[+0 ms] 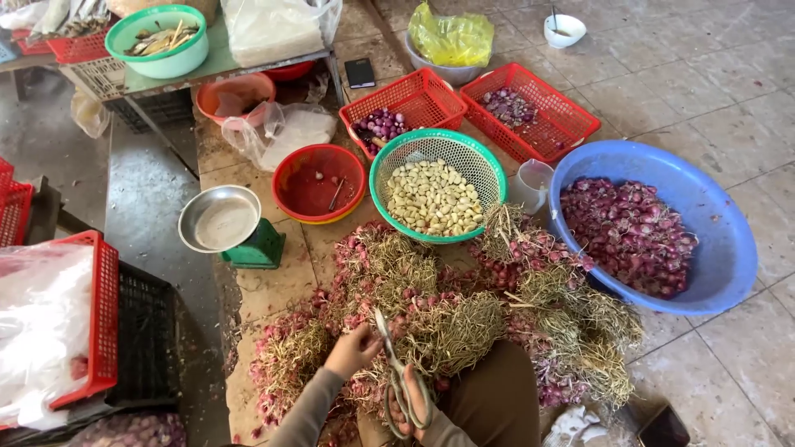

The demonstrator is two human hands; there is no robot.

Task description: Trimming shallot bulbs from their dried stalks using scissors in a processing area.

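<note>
My left hand [352,350] grips a bunch of red shallots with dry roots, part of the big shallot pile [464,306] on the floor in front of me. My right hand [411,404] holds a pair of scissors [391,356] with the blades pointing up toward the bunch beside my left hand. A large blue basin [729,240] at the right holds trimmed shallots. A green basket [480,161] behind the pile holds peeled garlic cloves.
Two red baskets [431,91] [571,124] with a few shallots stand at the back. A red bowl [319,211], a green scale with a metal pan [222,219], a clear cup [530,184] and red and black crates [103,314] at the left surround the spot.
</note>
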